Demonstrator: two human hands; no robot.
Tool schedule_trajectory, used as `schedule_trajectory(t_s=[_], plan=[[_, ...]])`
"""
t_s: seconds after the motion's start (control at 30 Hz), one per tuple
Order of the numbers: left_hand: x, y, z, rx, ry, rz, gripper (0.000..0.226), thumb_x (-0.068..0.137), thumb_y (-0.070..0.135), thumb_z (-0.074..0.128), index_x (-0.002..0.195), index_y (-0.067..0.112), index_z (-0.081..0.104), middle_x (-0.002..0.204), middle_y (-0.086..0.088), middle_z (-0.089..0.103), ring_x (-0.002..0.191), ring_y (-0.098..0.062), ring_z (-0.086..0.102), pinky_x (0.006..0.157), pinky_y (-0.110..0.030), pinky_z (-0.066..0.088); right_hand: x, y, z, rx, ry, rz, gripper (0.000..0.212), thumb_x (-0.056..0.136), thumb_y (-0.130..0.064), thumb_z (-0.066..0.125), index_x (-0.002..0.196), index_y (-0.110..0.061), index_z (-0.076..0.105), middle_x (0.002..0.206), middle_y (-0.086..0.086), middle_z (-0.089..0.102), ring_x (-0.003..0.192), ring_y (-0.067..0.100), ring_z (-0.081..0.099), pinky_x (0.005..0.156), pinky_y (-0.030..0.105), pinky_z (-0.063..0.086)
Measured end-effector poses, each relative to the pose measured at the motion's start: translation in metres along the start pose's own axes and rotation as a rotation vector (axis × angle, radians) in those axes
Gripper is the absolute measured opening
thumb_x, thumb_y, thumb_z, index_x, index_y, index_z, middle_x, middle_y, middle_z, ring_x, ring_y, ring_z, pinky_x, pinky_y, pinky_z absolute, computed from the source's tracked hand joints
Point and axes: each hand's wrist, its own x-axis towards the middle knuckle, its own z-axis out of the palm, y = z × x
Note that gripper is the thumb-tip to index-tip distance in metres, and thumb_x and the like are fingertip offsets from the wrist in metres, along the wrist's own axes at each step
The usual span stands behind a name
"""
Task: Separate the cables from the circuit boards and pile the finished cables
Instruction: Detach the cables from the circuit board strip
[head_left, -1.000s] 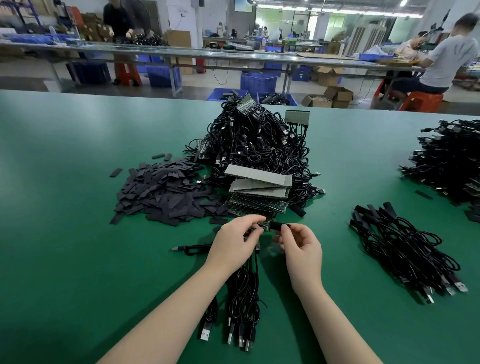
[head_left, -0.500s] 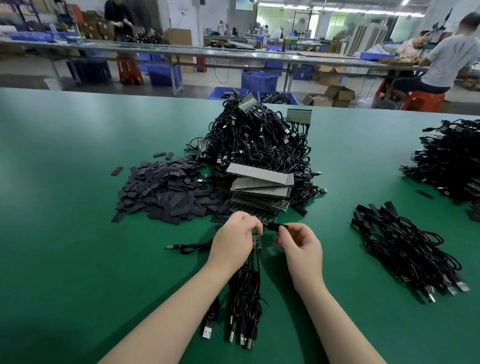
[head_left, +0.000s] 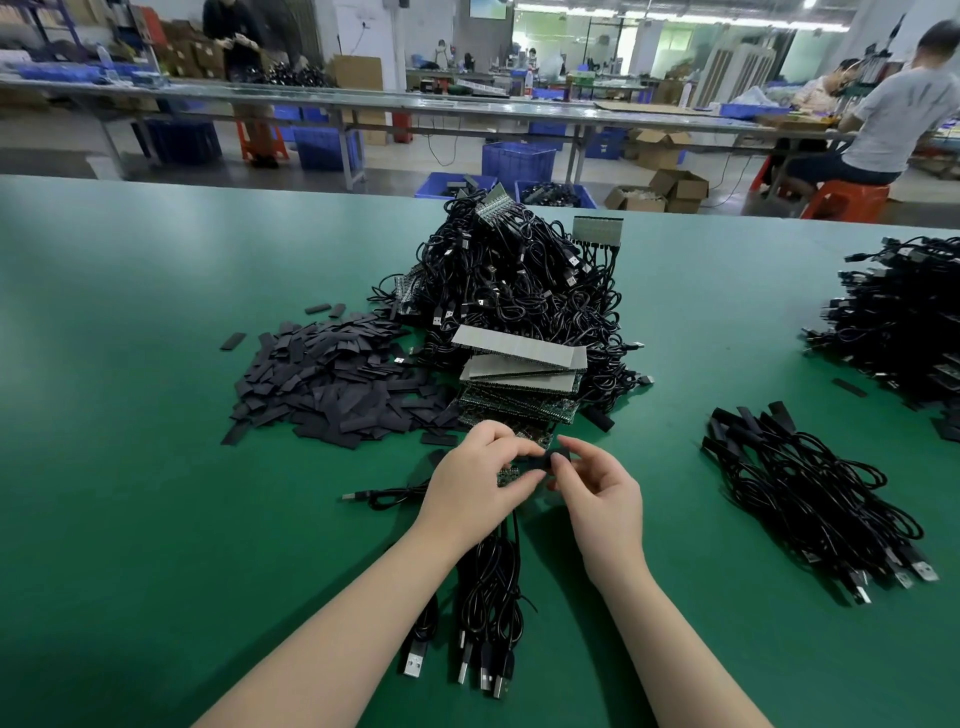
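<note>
Green bench (head_left: 156, 467) carries everything I am working with, and the biggest thing on it is the heap of unprocessed cables (head_left: 519, 291) with boards tangled in, straight ahead. To my left lies a spread of dark flat sleeves (head_left: 332, 384); to my right, well apart, the finished cables (head_left: 810, 499) sit in a loose pile. A stack of circuit boards (head_left: 519, 379) leans at the heap's near foot.

Since half a second ago my hands have closed in: my right hand (head_left: 602, 499) now pinches a small black piece (head_left: 550, 460) right against my left hand (head_left: 483, 478), whose fingers grip a board strip (head_left: 508, 475) with its cables (head_left: 493, 597) hanging toward me. I judge one cable end is coming free.

Blue crates (head_left: 514, 161) on the floor beyond hold dark cable-like stock; I cannot tell more.
</note>
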Motion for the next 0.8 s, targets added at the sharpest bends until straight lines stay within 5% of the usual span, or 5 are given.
schedule_trajectory(t_s=[0.4,0.53,0.8], plan=[[0.0023,-0.0022,-0.0005,-0.001,-0.018,-0.041,0.029,0.09,0.039,0.062,0.118,0.036,0.066,0.098,0.025,0.049,0.086,0.001,0.054,0.074,-0.021,0.049,-0.0013,-0.0007,-0.0026,0.036,-0.08,0.031,0.029,0.091,-0.011,0.072,0.116,-0.026,0.07,0.075,-0.004,0.069,0.071,0.01,0.062,0.076,0.028,0.057],[0.0024,-0.0018,-0.002,-0.018,-0.031,-0.031,0.026,0.093,0.035,0.059,0.117,0.034,0.067,0.098,0.026,0.051,0.09,0.003,0.053,0.074,-0.017,0.047,-0.0015,-0.0032,-0.0016,0.058,-0.113,0.043,0.022,0.087,-0.01,0.075,0.101,-0.027,0.076,0.081,-0.005,0.076,0.073,0.005,0.068,0.071,0.018,0.055],[0.0007,-0.0013,-0.0002,0.021,-0.029,0.008,0.023,0.089,0.019,0.059,0.102,0.031,0.073,0.097,0.015,0.058,0.088,-0.004,0.054,0.073,-0.032,0.05,-0.0029,-0.0028,0.0004,-0.013,-0.092,0.01,0.015,0.085,-0.017,0.079,0.09,-0.031,0.079,0.085,-0.008,0.077,0.08,0.003,0.07,0.072,0.013,0.051]])
